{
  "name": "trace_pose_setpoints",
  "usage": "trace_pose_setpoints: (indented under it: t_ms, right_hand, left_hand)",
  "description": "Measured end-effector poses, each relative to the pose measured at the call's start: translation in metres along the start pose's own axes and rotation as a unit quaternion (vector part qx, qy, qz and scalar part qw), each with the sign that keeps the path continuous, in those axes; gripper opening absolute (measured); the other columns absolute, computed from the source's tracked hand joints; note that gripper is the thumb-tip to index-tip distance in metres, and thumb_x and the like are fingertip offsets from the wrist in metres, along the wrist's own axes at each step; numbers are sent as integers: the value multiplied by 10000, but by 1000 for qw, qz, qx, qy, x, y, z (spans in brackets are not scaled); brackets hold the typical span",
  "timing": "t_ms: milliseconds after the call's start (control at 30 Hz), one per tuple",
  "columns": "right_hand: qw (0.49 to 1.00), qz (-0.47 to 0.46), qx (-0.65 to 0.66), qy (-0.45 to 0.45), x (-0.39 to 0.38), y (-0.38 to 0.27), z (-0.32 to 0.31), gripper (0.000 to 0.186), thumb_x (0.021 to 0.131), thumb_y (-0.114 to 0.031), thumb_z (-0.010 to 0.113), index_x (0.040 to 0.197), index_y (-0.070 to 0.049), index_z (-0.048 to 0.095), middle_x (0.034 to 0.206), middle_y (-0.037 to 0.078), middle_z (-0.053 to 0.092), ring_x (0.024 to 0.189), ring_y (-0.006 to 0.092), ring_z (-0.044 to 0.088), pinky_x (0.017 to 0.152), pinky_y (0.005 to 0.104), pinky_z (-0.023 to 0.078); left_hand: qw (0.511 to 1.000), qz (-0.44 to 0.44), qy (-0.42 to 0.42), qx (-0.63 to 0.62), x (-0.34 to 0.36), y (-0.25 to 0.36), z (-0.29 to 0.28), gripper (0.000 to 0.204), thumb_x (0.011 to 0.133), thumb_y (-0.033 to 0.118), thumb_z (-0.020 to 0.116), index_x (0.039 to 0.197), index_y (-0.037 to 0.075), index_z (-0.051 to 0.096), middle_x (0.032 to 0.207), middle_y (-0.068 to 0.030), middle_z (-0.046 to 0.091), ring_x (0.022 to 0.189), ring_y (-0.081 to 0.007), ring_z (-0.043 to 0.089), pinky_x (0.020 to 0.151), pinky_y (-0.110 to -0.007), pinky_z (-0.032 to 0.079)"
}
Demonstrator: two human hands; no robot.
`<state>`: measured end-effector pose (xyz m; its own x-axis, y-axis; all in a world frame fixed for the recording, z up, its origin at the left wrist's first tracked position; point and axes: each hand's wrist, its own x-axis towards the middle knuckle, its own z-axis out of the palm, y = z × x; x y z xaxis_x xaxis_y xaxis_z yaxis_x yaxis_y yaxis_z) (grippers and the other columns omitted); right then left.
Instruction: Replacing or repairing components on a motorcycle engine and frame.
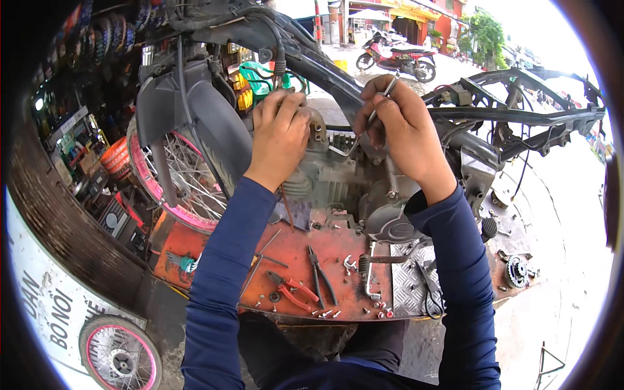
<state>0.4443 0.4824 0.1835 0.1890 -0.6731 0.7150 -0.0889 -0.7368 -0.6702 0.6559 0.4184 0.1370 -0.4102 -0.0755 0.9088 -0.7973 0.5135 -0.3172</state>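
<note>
My right hand grips a thin silver metal tool, held at a slant above the engine of a stripped motorbike frame. My left hand is closed at the top of the engine, just below a black cable; what its fingers hold is hidden. A thin brown rod or hose hangs below that hand. A bent silver piece lies between my hands at the engine.
An orange work platform carries red pliers, black pliers, scissors, several bolts and a sprocket. The pink-rimmed front wheel is left; a loose wheel stands lower left. A red scooter is parked behind.
</note>
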Motion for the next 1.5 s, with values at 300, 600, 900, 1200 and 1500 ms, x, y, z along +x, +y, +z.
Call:
trace_pose_setpoints:
  t_ms: [300, 600, 900, 1200, 1500]
  right_hand:
    - [991, 105, -40, -68, 6, -8, -4, 170, 946, -141, 431, 970, -6, 531, 637, 76, 644, 469, 83, 494, 469, 262, 402]
    - [973, 169, 54, -151, -15, -15, -4, 231, 999, -202, 446, 994, -2, 562, 812, 126, 689, 573, 125, 619, 528, 241, 496]
    - [800, 187, 568, -52, -67, 15, 69, 329, 984, -233, 452, 1101, 49, 576, 1143, 192, 630, 929, 282, 664, 796, 385, 544]
    - [873, -220, -435, 10, -24, 14, 51, 190, 776, -96, 654, 957, -38, 647, 924, 83, 593, 840, 284, 594, 733, 395, 494]
    - [779, -285, -557, -32, 38, 57, 59, 113, 765, -149, 640, 871, -110, 633, 914, 37, 583, 911, 213, 561, 768, 364, 429]
  left_hand:
    - [1000, 17, 3, 15, 0, -2, -1, 268, 686, 59, 733, 931, 48, 627, 1188, -78, 534, 1131, -324, 482, 936, -458, 407]
    - [998, -44, -11, -32, -9, 14, -25, 390, 722, 194, 747, 1062, 48, 624, 1215, -113, 544, 1151, -349, 484, 983, -490, 376]
    - [513, -369, 208, -747, -66, 98, -61, 554, 929, 412, 607, 1254, -29, 527, 1307, -167, 517, 1212, -267, 509, 1015, -403, 434]
    - [609, -459, 174, -624, -70, 24, -84, 279, 999, 299, 524, 1081, 39, 586, 687, 10, 461, 507, -63, 346, 472, -227, 319]
    - [856, -425, 41, -289, -57, -10, -16, 498, 874, 333, 700, 1172, -51, 591, 930, -96, 658, 884, -174, 597, 839, -308, 462]
